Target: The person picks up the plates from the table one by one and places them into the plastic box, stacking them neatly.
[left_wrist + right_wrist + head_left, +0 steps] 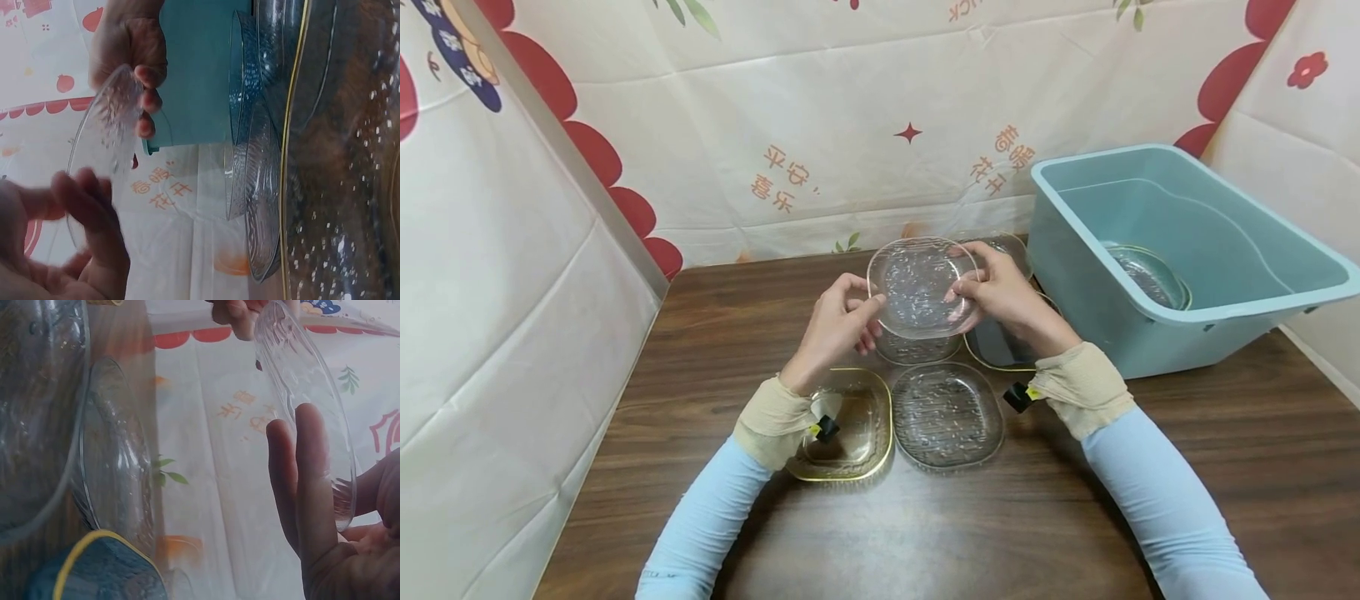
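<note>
A clear textured plate is held up above the table, tilted, between both hands. Its left edge is pinched by the left hand, thumb on the near face. The right hand grips the opposite edge; in the right wrist view its fingers lie along one face of the plate. Below, a clear plate is partly covered by the held one. Nearer stand a gold-rimmed plate, partly behind the left wrist, and another clear plate. A gold-rimmed plate lies beneath the right hand.
At the right of the wooden table stands a blue plastic bin, with gold-rimmed glassware inside. Another clear plate is at the back beside the bin, partly hidden. A printed cloth hangs behind the table.
</note>
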